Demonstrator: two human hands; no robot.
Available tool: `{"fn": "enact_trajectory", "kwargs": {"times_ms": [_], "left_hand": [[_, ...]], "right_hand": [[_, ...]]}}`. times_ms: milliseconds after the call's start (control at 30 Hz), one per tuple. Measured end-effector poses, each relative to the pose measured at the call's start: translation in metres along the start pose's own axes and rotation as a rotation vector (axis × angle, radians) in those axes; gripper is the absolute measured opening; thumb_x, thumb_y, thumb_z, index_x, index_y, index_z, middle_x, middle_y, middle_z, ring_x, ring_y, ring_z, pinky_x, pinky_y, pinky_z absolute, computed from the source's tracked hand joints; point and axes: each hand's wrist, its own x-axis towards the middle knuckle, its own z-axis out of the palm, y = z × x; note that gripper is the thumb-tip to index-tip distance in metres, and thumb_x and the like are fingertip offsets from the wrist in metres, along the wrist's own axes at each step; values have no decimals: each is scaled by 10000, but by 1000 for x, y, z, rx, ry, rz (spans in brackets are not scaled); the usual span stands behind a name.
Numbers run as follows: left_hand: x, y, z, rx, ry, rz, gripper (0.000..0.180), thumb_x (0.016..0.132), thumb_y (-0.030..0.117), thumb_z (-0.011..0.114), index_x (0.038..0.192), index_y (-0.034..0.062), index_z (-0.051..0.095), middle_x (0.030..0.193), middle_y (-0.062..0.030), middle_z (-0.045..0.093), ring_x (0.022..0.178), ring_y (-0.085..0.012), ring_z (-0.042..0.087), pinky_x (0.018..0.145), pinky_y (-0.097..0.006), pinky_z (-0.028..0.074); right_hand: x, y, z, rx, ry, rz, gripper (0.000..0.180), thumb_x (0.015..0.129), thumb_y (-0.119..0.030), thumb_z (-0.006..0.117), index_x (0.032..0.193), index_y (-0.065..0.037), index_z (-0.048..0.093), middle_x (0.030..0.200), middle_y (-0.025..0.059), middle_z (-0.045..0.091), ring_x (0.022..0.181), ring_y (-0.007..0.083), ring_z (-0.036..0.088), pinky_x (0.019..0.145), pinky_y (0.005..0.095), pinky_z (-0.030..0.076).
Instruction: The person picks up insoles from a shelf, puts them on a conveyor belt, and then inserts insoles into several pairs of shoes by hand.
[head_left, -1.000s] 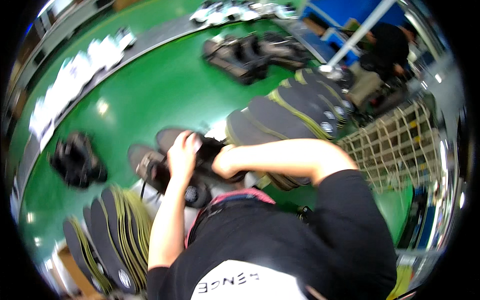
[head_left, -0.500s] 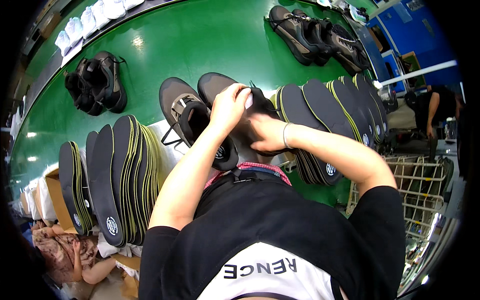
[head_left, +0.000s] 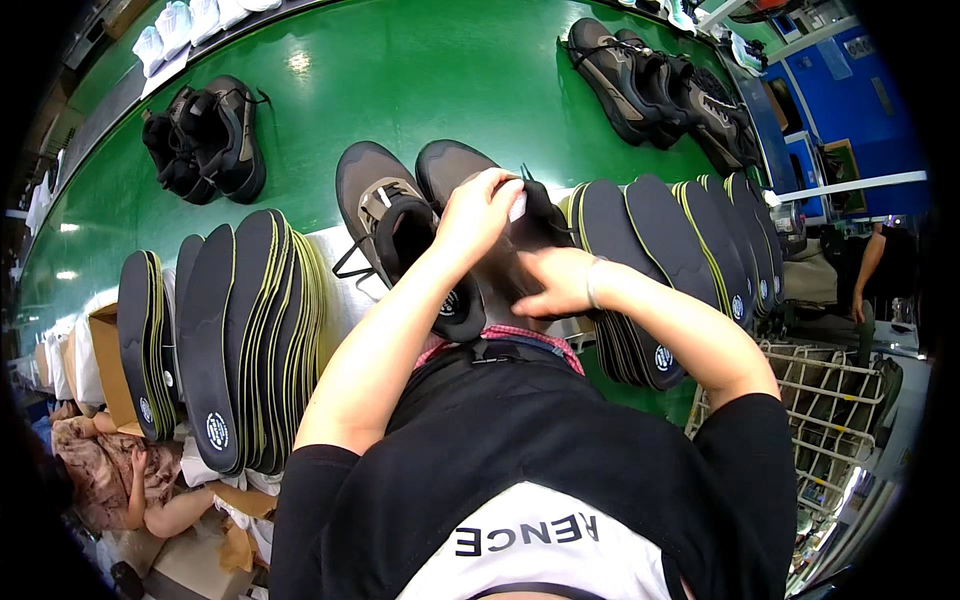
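A pair of brown and black lace-up shoes lies in front of me, toes pointing away: the left shoe [head_left: 368,180] and the right shoe [head_left: 450,165]. My left hand [head_left: 475,222] is closed on the right shoe's opening, by its tongue, with something whitish at the fingertips. At that shoe's heel side, my right hand [head_left: 562,280] has its thumb stretched apart; its other fingers lie against a dark surface, partly hidden. A dark insole with a pale round mark [head_left: 450,303] shows at the left shoe's heel.
Stacks of black insoles with yellow-green edges stand at left [head_left: 245,340] and right [head_left: 655,235]. More shoes sit on the green table [head_left: 350,70], at far left [head_left: 225,140] and far right [head_left: 620,85]. A wire rack [head_left: 835,410] stands at right; other people are at both sides.
The view has shifted slightly. My right hand's thumb has spread away from its fingers at the right shoe's heel. My left hand keeps its hold on the right shoe.
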Motion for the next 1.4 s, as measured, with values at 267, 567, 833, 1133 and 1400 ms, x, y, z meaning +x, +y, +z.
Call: {"fn": "enact_trajectory", "kwargs": {"times_ms": [267, 567, 833, 1133, 1400], "left_hand": [[-77, 42, -25, 364, 161, 207, 494, 749, 136, 634, 1162, 5, 398, 706, -92, 595, 565, -210, 585, 530, -267, 457], [-40, 22, -29, 881, 84, -110, 622, 718, 207, 528, 1278, 68, 296, 634, -193, 578, 570, -354, 577, 572, -438, 474], [73, 14, -103, 1091, 346, 28, 586, 749, 208, 541, 1271, 87, 305, 628, -200, 579, 585, -359, 577, 566, -444, 463], [74, 15, -98, 782, 541, 294, 463, 736, 69, 565, 1168, -33, 433, 1143, -187, 488, 1060, -333, 461, 930, -381, 339], [-12, -2, -48, 706, 342, 55, 456, 729, 183, 608, 1131, 35, 453, 1135, -169, 467, 1029, -335, 457, 870, -408, 361]], "right_hand": [[-27, -2, 20, -265, 44, -133, 348, 606, -82, 561, 919, 37, 464, 707, 185, 594, 754, 340, 597, 901, 413, 365], [12, -38, 5, -162, 85, -299, 469, 737, -378, 588, 952, 32, 511, 691, 156, 600, 676, 316, 595, 689, 389, 448], [13, 112, -110, -135, 990, -131, 286, 727, -254, 560, 948, -75, 587, 959, 119, 566, 931, 289, 521, 804, 386, 434], [24, 272, -149, -125, 668, 860, 609, 558, -405, 702, 1125, -311, 499, 1372, 161, 195, 1298, 293, 96, 905, 628, 162], [20, 248, -183, -202, 301, 972, 728, 548, -553, 684, 1130, -136, 551, 1200, 103, 495, 1144, 268, 430, 941, 495, 272]]}}
